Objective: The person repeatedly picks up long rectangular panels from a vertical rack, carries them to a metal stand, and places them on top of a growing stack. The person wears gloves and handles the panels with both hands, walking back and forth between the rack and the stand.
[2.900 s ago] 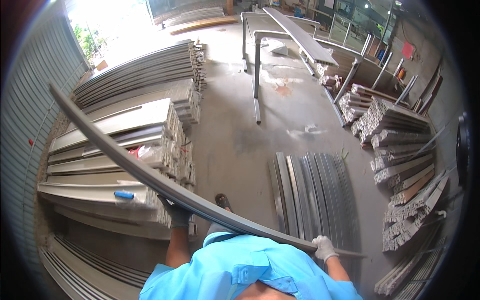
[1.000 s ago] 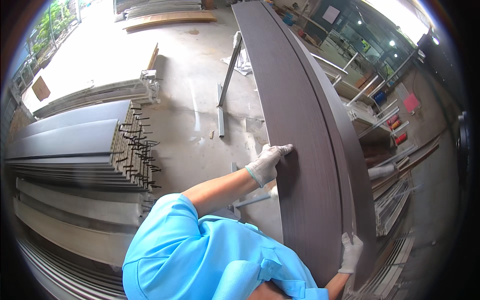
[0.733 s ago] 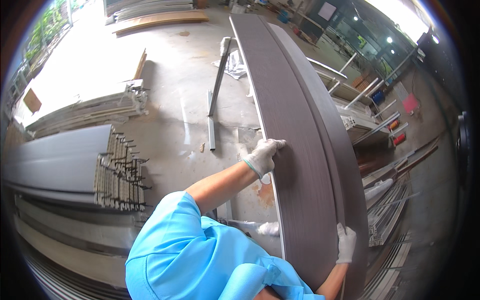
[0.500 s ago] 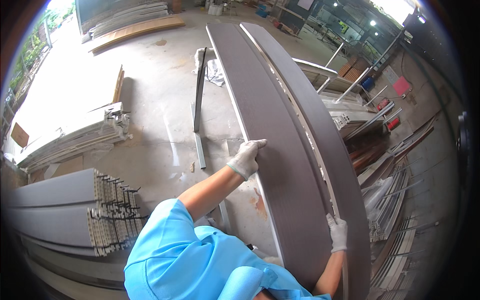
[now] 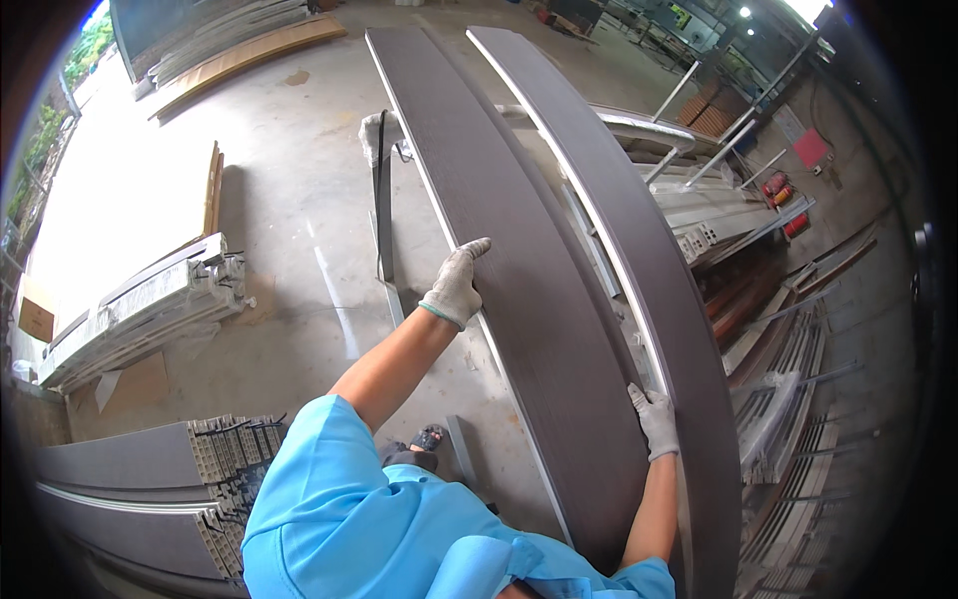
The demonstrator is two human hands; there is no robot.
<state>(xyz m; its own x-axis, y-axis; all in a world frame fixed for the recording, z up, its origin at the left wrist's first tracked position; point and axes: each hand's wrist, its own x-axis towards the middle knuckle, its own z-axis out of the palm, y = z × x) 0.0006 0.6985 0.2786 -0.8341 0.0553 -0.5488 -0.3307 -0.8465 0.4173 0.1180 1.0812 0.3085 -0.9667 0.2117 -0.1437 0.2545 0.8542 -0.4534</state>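
A long dark brown panel (image 5: 539, 280) runs away from me across a padded stand, a similar second panel (image 5: 631, 215) lying to its right with a gap between them. My left hand (image 5: 457, 290), in a white knitted glove, closes around the left edge of the nearer-left panel, thumb on top and fingers hidden below. On that panel's right edge, in the gap, my right hand (image 5: 656, 423) grips with its thumb over the edge; it is gloved too, and its fingers are partly hidden. The right hand also lies close against the second panel's left edge.
Stacked grey-brown panels (image 5: 120, 459) with black pegs at their ends lie at lower left. A wrapped bundle (image 5: 150, 314) rests beyond them. Metal racks with long profiles (image 5: 788, 409) line the right side. A padded stand (image 5: 382, 150) supports the panels. My foot (image 5: 429, 436) shows below.
Both hands have shifted the left panel leftward, away from the second panel. The gap between them is wider, showing the stand and floor underneath. My view has also shifted slightly.
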